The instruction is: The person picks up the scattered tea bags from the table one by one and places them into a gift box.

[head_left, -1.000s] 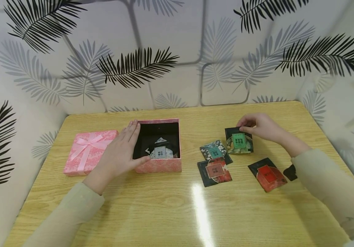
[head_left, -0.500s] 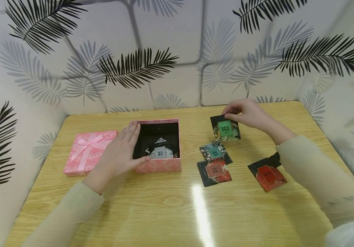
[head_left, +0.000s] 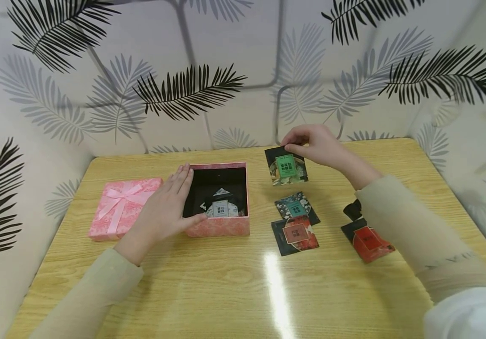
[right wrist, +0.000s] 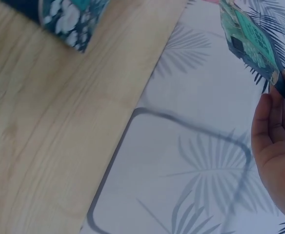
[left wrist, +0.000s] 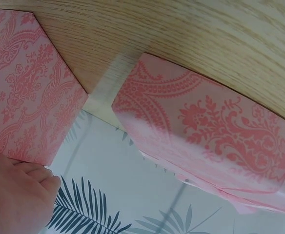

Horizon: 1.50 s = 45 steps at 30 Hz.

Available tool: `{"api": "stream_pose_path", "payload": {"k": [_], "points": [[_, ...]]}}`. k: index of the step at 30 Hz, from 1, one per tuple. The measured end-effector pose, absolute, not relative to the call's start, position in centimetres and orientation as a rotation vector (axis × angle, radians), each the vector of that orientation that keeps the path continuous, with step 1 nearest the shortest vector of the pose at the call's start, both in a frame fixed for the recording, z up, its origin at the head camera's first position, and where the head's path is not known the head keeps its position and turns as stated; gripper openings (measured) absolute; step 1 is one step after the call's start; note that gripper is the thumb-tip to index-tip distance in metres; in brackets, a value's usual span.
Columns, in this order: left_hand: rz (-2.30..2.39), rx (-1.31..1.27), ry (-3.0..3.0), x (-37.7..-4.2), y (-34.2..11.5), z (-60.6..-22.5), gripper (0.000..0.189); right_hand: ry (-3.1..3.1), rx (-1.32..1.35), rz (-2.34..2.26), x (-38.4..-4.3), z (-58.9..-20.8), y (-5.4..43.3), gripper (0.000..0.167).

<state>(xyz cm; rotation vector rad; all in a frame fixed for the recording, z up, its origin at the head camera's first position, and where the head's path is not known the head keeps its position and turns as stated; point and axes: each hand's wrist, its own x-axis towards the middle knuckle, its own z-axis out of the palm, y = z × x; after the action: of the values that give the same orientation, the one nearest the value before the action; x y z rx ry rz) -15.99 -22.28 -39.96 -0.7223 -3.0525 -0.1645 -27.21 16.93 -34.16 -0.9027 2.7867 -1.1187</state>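
My right hand (head_left: 312, 145) pinches the top edge of a flat black sachet with a green label (head_left: 286, 166), raised above the table. The right wrist view shows this green sachet (right wrist: 254, 41) gripped at one corner between thumb and fingers. My left hand (head_left: 162, 209) rests with straight fingers along the left wall of an open pink box (head_left: 217, 228). Inside the black-lined box lies a sachet with a pale label (head_left: 222, 208), and whitish corners show behind it. In the left wrist view the hand (left wrist: 20, 195) touches the box's patterned side (left wrist: 30, 92).
A pink lid with a ribbon bow (head_left: 120, 207) lies left of the box. A teal-labelled sachet (head_left: 292, 207) is partly overlapped by a red one (head_left: 295, 235). Another red sachet (head_left: 368, 240) lies farther right, beside my right sleeve. The wooden table (head_left: 209, 282) ends at a leaf-patterned backdrop.
My right hand has lifted the green-labelled sachet and carried it left and away from me, past the teal sachet towards the box. My left hand stays on the box.
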Motion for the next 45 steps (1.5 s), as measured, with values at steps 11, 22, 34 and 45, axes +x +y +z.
{"api": "stream_pose_path", "payload": {"k": [11,22,34,45], "points": [[-0.153,-0.724,-3.048,-16.0,-22.3,-39.9,0.113,2.725,-0.898,-1.25,-27.4,-32.6,13.2,0.013],[-0.137,-0.731,-3.054,-16.0,-22.1,-39.8,0.114,2.577,-0.954,-1.402,-27.2,-32.8,9.5,0.013],[-0.142,-0.703,-3.075,-15.9,-22.1,-39.7,0.113,2.45,-0.981,-1.459,-25.9,-34.3,6.1,0.015],[-0.162,-0.716,-3.055,-16.0,-22.2,-39.9,0.114,2.421,-1.002,-1.453,-25.1,-36.7,3.9,0.014]]}}
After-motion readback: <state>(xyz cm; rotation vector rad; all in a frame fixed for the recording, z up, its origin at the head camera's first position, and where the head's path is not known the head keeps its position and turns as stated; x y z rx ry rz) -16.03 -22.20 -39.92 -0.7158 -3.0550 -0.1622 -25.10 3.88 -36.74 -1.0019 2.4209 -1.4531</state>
